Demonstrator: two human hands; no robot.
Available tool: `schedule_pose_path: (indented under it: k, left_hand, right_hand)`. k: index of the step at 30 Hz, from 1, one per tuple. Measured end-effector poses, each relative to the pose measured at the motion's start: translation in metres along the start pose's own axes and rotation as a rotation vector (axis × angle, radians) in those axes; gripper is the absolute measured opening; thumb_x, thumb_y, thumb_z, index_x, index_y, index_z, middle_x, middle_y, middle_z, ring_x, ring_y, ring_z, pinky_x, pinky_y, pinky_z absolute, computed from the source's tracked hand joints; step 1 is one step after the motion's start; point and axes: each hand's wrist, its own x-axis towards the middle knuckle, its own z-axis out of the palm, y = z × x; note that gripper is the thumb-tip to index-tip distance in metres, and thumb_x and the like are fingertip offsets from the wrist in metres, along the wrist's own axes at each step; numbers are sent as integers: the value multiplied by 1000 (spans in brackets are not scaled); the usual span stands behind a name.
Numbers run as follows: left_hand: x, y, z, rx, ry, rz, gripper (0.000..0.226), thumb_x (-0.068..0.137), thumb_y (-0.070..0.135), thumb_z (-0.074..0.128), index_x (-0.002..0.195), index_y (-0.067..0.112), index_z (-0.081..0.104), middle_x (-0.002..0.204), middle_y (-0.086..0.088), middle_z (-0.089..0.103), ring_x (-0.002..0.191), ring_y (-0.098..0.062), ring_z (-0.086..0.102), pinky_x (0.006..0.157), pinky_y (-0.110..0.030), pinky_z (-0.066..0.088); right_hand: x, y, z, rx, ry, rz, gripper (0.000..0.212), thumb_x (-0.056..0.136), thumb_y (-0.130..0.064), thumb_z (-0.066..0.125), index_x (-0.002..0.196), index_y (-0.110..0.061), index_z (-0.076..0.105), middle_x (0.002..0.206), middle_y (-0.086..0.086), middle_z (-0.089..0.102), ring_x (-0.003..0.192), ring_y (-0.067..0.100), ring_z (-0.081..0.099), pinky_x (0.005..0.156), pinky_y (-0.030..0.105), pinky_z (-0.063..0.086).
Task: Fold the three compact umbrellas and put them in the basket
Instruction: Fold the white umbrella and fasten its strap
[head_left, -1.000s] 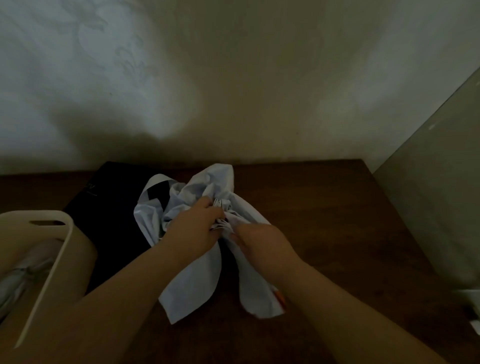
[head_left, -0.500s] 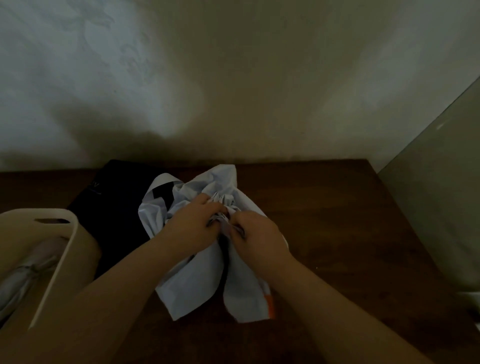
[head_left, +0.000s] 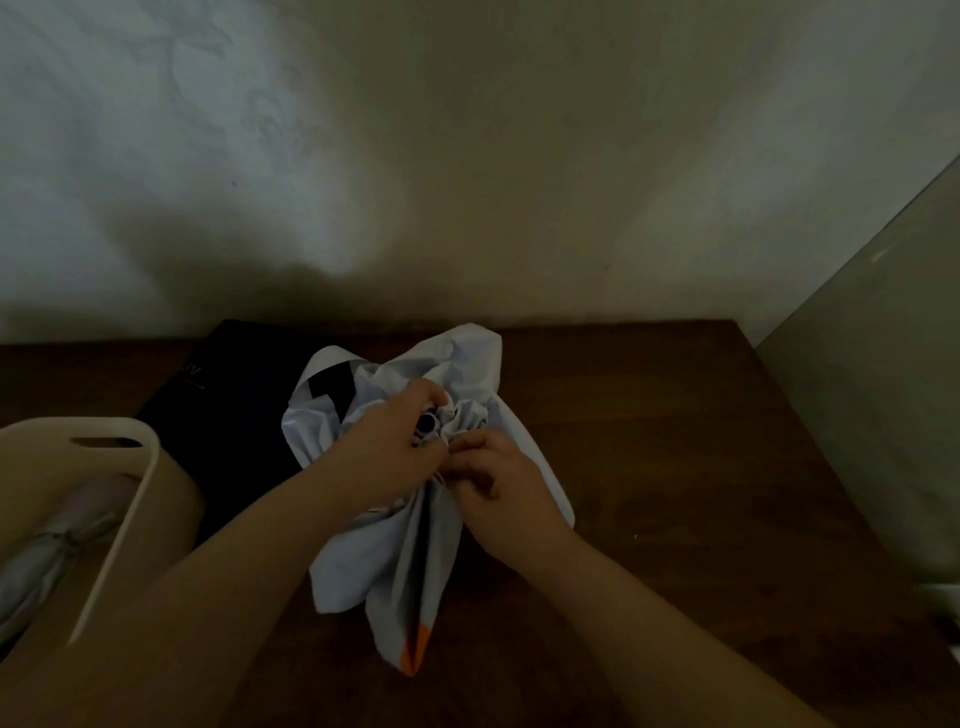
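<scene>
While a grey umbrella (head_left: 57, 551) lies in the basket (head_left: 122, 525) at nine o'clock, both hands gather a white umbrella (head_left: 395, 561). The left hand (head_left: 387, 457) and right hand (head_left: 501, 486) curl tightly round its bunched fabric.

Head-worn camera looks forward and down, close over the table (head_left: 675, 467) toward the wall (head_left: 519, 156).

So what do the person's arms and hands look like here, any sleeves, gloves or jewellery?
Both forearms come in bare from the bottom edge, with no sleeve in view. The left hand and right hand wear no gloves. No watch, ring or bracelet shows, though the light is dim and fine detail is hard to tell.
</scene>
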Motion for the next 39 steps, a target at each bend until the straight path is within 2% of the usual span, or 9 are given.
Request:
schedule_pose_path:
  k: [7,11,14,19,23,27,32,35,39]
  left_hand:
    - [1,1,-4,8,-97,11,70,70,42,76,125,27,35,107,12,51,94,0,54,73,-9,43]
    - [2,5,2,68,-30,61,48,75,33,75,110,19,45,96,6,55,85,-6,56,68,-15,46]
    - [0,9,2,101,-36,128,33,82,33,62,106,16,48,95,3,54,81,-10,55,69,-27,49]
    - [-2,7,0,193,-32,135,30,88,24,56,114,14,44,91,2,53,74,-13,54,65,-29,48]
    - [-4,1,6,167,-29,179,47,86,28,61,125,26,34,91,13,51,69,1,51,58,-9,38]
    - [-6,-9,4,150,-71,193,60,85,30,63,134,30,29,117,8,51,94,-4,55,75,-15,45]
    - [-13,-4,3,159,-90,187,60,86,29,61,135,26,28,112,13,46,96,-4,52,81,-20,47]
    - [-9,-8,-2,33,-71,104,54,78,48,52,126,36,30,102,17,53,87,0,57,71,-12,46]
    - [-5,-13,3,5,-111,59,34,90,27,52,117,39,34,89,8,56,76,-2,55,67,-9,43]
  right_hand:
    - [1,11,-17,324,-225,172,45,93,12,40,126,-11,58,137,-11,44,132,5,36,94,3,37]
    - [0,4,-29,510,-355,246,60,89,22,29,136,-11,43,130,-2,50,109,-8,55,85,8,46]
    - [-3,3,-40,423,-316,273,53,89,19,33,125,-11,57,114,-5,61,88,-13,61,79,10,48]
    - [-3,14,-56,-86,104,314,8,93,-20,55,97,-28,57,92,-13,57,81,2,55,65,15,47]
    - [7,5,-47,-245,-90,275,21,97,-22,51,116,-16,59,112,3,62,99,15,59,88,28,50]
    - [19,8,-39,-288,-128,312,39,97,-21,52,135,-19,47,134,0,50,120,17,48,96,27,40]
    - [22,18,-28,-198,-124,211,14,95,-23,54,95,-10,61,86,3,58,72,12,49,61,20,39]
    - [22,27,-35,-241,-226,91,14,94,-20,55,96,-10,63,89,0,58,72,5,48,59,14,38]
    - [10,35,-45,-224,-246,110,10,96,-23,52,94,-17,60,88,-9,58,74,4,54,63,18,48]
